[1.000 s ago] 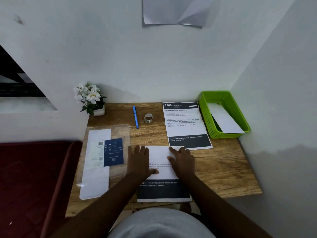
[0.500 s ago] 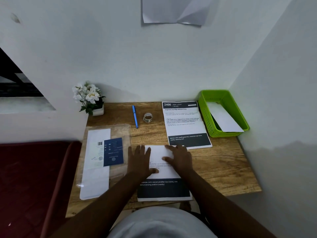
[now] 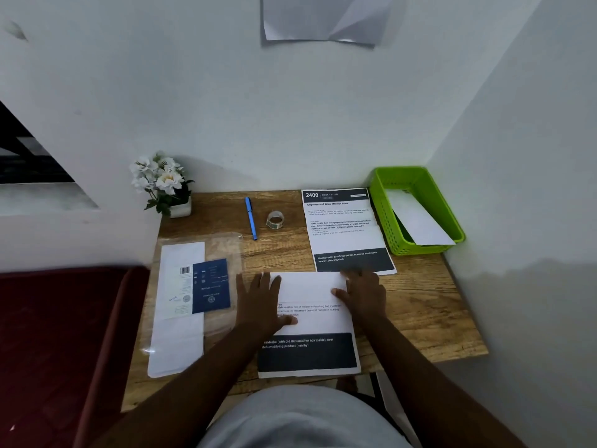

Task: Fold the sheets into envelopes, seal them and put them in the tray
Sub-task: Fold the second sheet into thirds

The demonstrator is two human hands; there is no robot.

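Sheets: two (image 3: 310,305) (image 3: 345,227), one envelope (image 3: 420,221) in tray (image 3: 384,202).

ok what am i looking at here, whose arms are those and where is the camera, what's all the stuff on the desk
There is no machine here. The single picture comes from a wide-angle camera worn on a person's head, looking down at their own arms. Their left hand and right hand lie flat and open on a printed sheet whose top part is folded down; they press it, gripping nothing. On the wooden desk also lie a second printed sheet, a blue pen, a small roll of tape, a pot of white flowers and a clear sleeve with papers. At the right, a green tray already holds one folded white paper.
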